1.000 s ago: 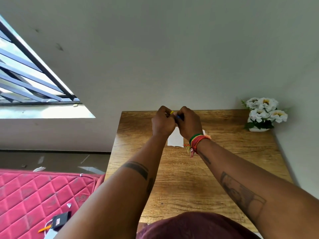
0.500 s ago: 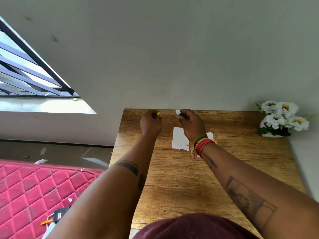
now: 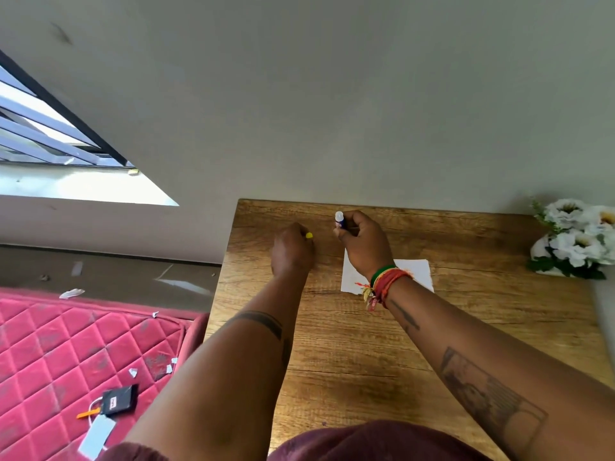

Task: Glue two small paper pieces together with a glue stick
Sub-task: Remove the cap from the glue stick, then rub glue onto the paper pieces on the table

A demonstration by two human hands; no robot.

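My right hand grips a small glue stick with a blue body, its white tip bared and pointing up. My left hand is closed around the yellow cap, which peeks out past the fingers, low over the wooden table. White paper lies flat on the table under and behind my right wrist, partly hidden by it. I cannot tell whether it is one piece or two.
A white pot of white flowers stands at the table's far right by the wall. To the left, below the table, is a red quilted mattress with a black device and paper scraps on it.
My hands have pulled apart: the yellow cap came off the glue stick and stayed in my left hand. The left hand has lowered towards the table and the glue stick now stands upright.
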